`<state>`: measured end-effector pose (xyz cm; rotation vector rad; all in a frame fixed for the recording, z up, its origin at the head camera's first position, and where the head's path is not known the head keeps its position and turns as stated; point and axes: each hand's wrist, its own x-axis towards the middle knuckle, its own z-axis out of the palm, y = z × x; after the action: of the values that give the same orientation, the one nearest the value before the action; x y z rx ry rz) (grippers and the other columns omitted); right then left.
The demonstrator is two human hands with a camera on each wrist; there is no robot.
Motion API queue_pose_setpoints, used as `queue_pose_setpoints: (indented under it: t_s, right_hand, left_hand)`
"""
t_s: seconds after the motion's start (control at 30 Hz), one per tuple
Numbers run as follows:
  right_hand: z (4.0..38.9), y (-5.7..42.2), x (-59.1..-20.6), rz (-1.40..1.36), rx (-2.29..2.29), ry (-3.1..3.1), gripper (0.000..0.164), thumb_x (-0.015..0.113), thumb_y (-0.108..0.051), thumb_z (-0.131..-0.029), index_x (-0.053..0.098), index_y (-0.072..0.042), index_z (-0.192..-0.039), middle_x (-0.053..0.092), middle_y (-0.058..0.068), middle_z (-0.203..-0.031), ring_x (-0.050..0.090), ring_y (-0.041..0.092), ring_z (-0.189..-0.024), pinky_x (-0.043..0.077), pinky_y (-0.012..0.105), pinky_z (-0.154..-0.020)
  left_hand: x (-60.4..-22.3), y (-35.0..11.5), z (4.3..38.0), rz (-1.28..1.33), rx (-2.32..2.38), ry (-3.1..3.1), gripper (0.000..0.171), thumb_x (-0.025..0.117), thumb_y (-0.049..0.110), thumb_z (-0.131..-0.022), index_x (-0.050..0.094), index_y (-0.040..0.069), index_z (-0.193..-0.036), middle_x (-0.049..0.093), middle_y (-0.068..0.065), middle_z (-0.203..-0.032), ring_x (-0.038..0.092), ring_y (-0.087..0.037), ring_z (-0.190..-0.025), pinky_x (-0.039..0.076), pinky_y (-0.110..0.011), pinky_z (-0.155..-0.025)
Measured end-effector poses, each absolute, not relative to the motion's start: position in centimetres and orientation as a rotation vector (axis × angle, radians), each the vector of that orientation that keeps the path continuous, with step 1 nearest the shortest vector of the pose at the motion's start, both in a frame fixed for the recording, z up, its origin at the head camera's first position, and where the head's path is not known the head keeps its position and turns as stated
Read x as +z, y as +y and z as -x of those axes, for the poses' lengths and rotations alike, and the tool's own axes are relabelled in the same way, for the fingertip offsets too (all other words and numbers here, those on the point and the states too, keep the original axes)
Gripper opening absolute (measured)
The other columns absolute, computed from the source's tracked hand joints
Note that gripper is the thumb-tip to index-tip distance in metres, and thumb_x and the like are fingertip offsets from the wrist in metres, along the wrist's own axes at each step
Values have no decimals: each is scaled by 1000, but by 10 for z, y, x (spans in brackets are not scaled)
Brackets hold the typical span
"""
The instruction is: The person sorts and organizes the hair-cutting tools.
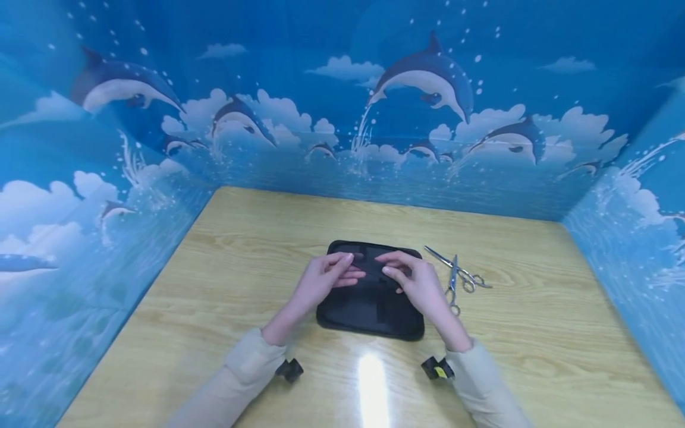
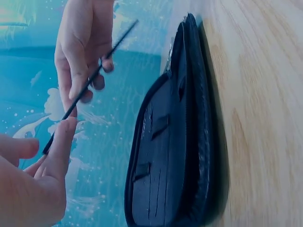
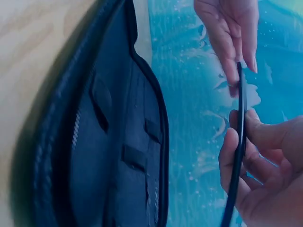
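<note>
Thin black strip (image 2: 89,83) was held in the air above an opened black case (image 1: 348,309), between the left hand (image 1: 326,276) and the right hand (image 1: 414,279). One end of the strip was pinched between the thumb and fingers of the left hand, these being closed down to the strip's thickness. Farther along, the strip was gripped by the right hand, its thumb on one side and its curled fingers on the other, with no gap seen at the contact. In both wrist views the strip was presented nearly edge-on, so its broad face could not be made out; in the head view it was hardly distinguished from the dark case. Inside the case, which was laid flat on the wood-grained table (image 1: 241,255), small black loops (image 2: 161,126) and a zip edge were noted. To the right of the case, two pairs of metal scissors were observed, a longer pair (image 1: 440,256) and a shorter pair (image 1: 454,275), seen crossed from the head camera. Pale sleeves (image 1: 251,362) were worn on both arms. A bright reflection (image 1: 371,386) was recorded on the near tabletop, and the table was enclosed by dolphin-printed walls (image 1: 278,166).
</note>
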<state>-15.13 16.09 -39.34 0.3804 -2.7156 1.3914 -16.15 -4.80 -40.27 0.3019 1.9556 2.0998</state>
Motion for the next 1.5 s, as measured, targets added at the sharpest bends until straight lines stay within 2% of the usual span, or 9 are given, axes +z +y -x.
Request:
queue_pose_setpoints:
  t_s: [0.1,0.37,0.7,0.8,1.1,1.3,1.4,1.5]
  right_hand:
    - [151,155,-395,-378,1409,-2710,20,62,-19,-87,67,-20,-106,70,6,-88,63,24,-75,56,29,-50]
    - [152,151,-401,-348,1405,-2713,17,62,-21,-86,67,-22,-103,69,4,-87,63,20,-75,55,26,-48]
    - [154,152,-403,-356,1387,-2700,19,61,-24,-87,67,-23,-105,70,3,-87,61,12,-72,56,29,-49]
    - [155,156,-402,-358,1352,-2675,21,60,-28,-88,67,-22,-107,71,2,-89,61,9,-74,56,29,-54]
    - [155,187,-398,-260,1434,-2510,37,53,-37,-92,61,-14,-119,65,9,-107,61,15,-91,58,33,-69]
    - [146,209,-410,-230,1347,-2597,48,53,-41,-91,53,-11,-128,57,11,-122,56,23,-106,54,44,-83]
    - [140,216,-418,-256,1152,-2767,59,57,-45,-87,46,-12,-134,48,14,-135,53,30,-110,52,50,-85]
    - [134,220,-426,-312,948,-2921,76,64,-46,-81,36,-11,-142,33,18,-147,48,38,-115,48,57,-88]
  left_hand:
    - [-401,-48,160,-293,2123,1926,38,49,25,-95,58,-5,-118,63,-31,-109,64,-28,-92,56,-25,-75]
    - [-402,-49,160,-270,2134,1908,35,50,22,-95,59,-7,-114,64,-31,-105,61,-38,-95,56,-25,-73]
    - [-407,-47,161,-245,2164,1920,34,49,21,-95,60,-5,-113,66,-27,-104,64,-32,-92,56,-27,-74]
    - [-408,-48,163,-206,2183,1911,33,50,23,-95,60,-2,-114,67,-25,-103,64,-31,-91,56,-27,-74]
    - [-402,-72,170,-128,2270,1883,32,52,19,-94,58,-2,-118,64,-28,-108,64,-30,-92,56,-26,-76]
    - [-403,-97,168,-62,2289,1938,33,52,19,-94,57,-2,-119,68,-22,-100,60,-38,-96,53,-36,-82]
    - [-406,-110,165,-45,2303,1964,34,51,19,-95,56,-2,-121,68,-24,-100,60,-38,-96,53,-37,-83]
    - [-410,-121,163,-56,2300,1995,35,50,18,-95,53,-3,-123,64,-29,-106,60,-39,-96,53,-34,-82]
